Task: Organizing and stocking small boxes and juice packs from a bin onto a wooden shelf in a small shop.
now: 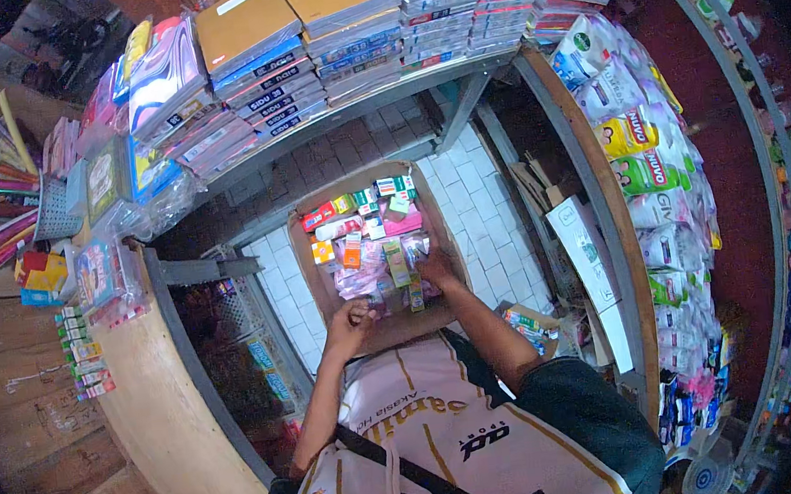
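Note:
An open cardboard box point(452, 248) full of small packaged goods stands in front of me, over the tiled floor. My right hand point(435, 270) reaches inside at its right side, fingertips among clear-wrapped packs; whether it grips one cannot be told. At the near left edge is my left hand point(356, 316), its fingers curled, and what they hold, if anything, is unclear. Between the hands lie a green-and-yellow carton point(396, 263) and pink plastic-wrapped packs point(360, 272). Farther back are a white bottle point(339, 228), an orange carton point(352, 250) and a red carton point(318, 217).
Stacked notebooks point(257, 26) line the shelf ahead. A wooden counter point(160, 416) runs along the left, with a basket point(57, 206) of rolled items beyond. Plastic pouches point(633, 131) fill the right shelf. A long white carton point(590, 277) leans below it, near another small box point(534, 326).

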A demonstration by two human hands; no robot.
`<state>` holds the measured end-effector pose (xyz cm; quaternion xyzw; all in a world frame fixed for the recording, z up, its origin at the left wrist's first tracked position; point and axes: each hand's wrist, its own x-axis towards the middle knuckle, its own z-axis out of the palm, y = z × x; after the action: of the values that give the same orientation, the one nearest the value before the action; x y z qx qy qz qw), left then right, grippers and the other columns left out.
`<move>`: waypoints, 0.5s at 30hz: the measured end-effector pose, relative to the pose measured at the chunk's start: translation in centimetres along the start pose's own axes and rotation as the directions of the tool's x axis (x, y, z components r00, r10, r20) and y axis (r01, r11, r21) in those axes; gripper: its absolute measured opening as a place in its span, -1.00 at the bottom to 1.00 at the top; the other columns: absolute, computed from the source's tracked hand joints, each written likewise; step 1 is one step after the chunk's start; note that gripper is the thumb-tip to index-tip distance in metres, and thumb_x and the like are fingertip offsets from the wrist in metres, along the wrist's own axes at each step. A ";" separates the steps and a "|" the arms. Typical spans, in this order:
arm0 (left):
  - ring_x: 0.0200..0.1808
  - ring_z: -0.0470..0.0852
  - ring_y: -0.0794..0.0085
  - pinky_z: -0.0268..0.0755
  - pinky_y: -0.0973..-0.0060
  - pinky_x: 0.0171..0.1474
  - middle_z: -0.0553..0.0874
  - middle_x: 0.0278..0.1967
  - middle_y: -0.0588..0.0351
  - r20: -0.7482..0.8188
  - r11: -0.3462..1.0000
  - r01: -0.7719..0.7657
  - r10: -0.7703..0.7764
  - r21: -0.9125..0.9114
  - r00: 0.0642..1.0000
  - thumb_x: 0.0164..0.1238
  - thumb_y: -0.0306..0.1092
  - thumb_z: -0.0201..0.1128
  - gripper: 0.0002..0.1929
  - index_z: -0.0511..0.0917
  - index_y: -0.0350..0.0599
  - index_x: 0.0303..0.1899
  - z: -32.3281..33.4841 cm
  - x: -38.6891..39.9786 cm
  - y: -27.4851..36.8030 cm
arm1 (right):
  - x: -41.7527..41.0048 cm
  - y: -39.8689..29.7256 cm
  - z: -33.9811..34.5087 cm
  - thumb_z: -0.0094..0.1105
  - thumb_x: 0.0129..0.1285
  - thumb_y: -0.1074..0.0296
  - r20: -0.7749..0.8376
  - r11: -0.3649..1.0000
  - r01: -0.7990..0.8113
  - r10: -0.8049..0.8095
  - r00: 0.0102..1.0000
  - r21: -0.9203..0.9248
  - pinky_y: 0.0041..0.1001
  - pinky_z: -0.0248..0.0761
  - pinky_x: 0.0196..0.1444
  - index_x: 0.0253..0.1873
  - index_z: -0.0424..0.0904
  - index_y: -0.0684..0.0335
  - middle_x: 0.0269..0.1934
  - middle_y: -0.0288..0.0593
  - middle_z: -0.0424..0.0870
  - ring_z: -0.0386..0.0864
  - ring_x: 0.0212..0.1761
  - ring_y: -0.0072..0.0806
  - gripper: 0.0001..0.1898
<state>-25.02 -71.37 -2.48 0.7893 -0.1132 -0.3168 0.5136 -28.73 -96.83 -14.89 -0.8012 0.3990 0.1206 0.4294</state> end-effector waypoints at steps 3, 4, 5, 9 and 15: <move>-0.33 0.57 0.57 0.48 0.56 -0.25 0.63 -0.38 0.19 0.096 0.966 0.247 -0.240 -0.072 0.966 0.29 -0.36 0.37 -0.64 0.53 -0.28 0.06 0.4 0.5 0.7 | 1.3 1.3 1.6 0.33 0.02 0.31 -0.060 0.993 0.075 -0.070 0.996 0.094 -0.13 0.43 0.11 0.32 0.23 0.23 -0.02 0.25 0.61 0.56 0.06 0.12 -0.28; -0.30 0.59 0.52 0.49 0.52 -0.23 0.62 -0.36 0.17 0.113 0.974 0.228 -0.225 -0.016 0.968 0.30 -0.32 0.37 -0.60 0.51 -0.27 0.09 0.4 1.1 -0.2 | 2.1 1.9 2.6 0.32 0.03 0.33 -0.096 0.983 0.117 -0.104 0.990 0.138 -0.15 0.43 0.12 0.28 0.28 0.25 -0.02 0.25 0.60 0.56 0.07 0.10 -0.33; -0.28 0.60 0.48 0.50 0.49 -0.21 0.62 -0.34 0.16 0.128 0.977 0.211 -0.214 0.037 0.969 0.30 -0.28 0.37 -0.57 0.48 -0.26 0.12 0.4 1.4 -0.9 | 2.7 2.6 3.6 0.31 0.03 0.36 -0.129 0.971 0.158 -0.136 0.982 0.179 -0.16 0.42 0.14 0.25 0.32 0.26 -0.03 0.24 0.60 0.55 0.08 0.09 -0.37; -0.24 0.61 0.42 0.50 0.45 -0.18 0.63 -0.30 0.12 0.144 0.973 0.204 -0.219 0.111 0.965 0.33 -0.22 0.34 -0.57 0.49 -0.25 0.12 0.5 3.2 -0.7 | 3.7 2.8 3.5 0.26 -0.02 0.57 -0.151 0.864 0.266 -0.222 0.963 0.428 -0.26 0.48 0.06 0.18 0.36 0.16 -0.05 0.05 0.65 0.59 0.08 -0.13 -0.41; -0.21 0.63 0.38 0.49 0.42 -0.13 0.68 -0.25 0.05 0.225 0.989 0.113 -0.133 0.098 0.965 0.33 -0.21 0.32 -0.57 0.48 -0.23 0.13 -0.1 5.5 -3.3 | 0.2 0.5 1.7 0.17 -0.02 0.60 -0.280 0.934 0.292 -0.229 0.932 0.208 -0.21 0.49 -0.01 -0.05 0.52 0.12 -0.23 0.01 0.70 0.66 -0.08 -0.07 -0.62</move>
<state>-21.20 -72.54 -7.48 0.7737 -0.1361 -0.4325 0.4424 -28.70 -95.78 -16.37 -0.7964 0.3515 -0.0906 0.4837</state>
